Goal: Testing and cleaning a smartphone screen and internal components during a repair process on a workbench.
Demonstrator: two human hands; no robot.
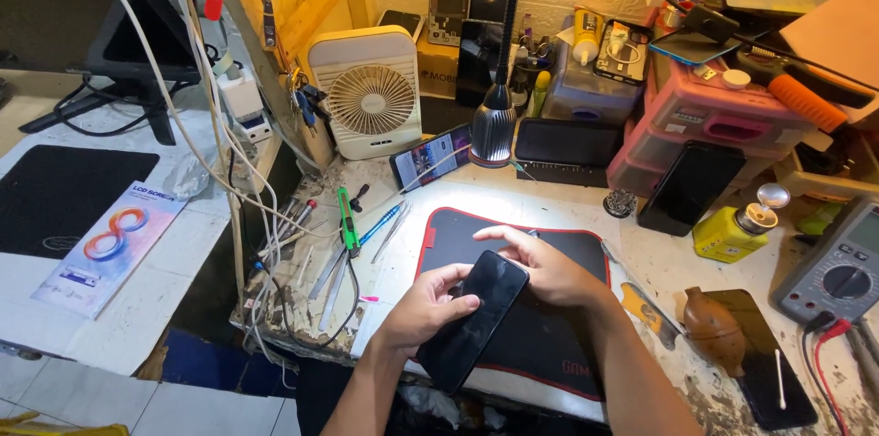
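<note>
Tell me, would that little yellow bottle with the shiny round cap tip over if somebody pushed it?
Probably not easily: the squat yellow bottle looks wide and low. Its flat sides suggest sliding, not rolling. The silver round cap sits off-centre, so a high push might tilt it.

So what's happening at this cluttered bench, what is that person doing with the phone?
A person is holding a black smartphone in both hands over a black work mat with a red edge. The left hand grips it along its side, and the right hand rests on its upper end, fingers spread. The screen is dark. Screwdrivers and tweezers lie to the left of the mat, a small fan and a lamp stand behind, and a yellow bottle and a multimeter sit to the right.
</note>
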